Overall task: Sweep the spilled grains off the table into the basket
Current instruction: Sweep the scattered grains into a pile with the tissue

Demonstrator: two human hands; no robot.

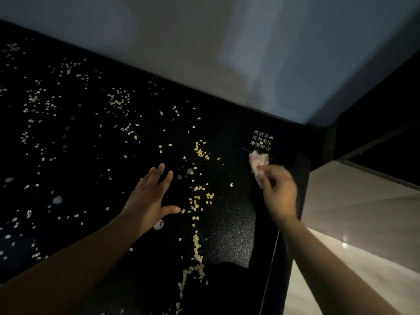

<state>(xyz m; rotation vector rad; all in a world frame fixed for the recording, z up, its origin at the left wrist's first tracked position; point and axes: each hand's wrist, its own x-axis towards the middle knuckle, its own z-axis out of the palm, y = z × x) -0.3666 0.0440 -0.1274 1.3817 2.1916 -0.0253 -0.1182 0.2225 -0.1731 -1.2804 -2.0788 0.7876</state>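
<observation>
Pale yellow grains point(197, 201) lie scattered over a glossy black table point(79, 155), with a denser trail running toward the near edge. My left hand point(151, 197) rests flat on the table, fingers spread, just left of that trail. My right hand point(276, 189) hovers near the table's right edge and pinches a crumpled pale pink cloth or tissue point(258, 163). No basket is in view.
A small black sign with white characters point(262, 140) stands at the table's far right corner. A grey wall point(227, 53) runs along the back. The table's right edge point(284, 246) drops to a light floor point(352, 223).
</observation>
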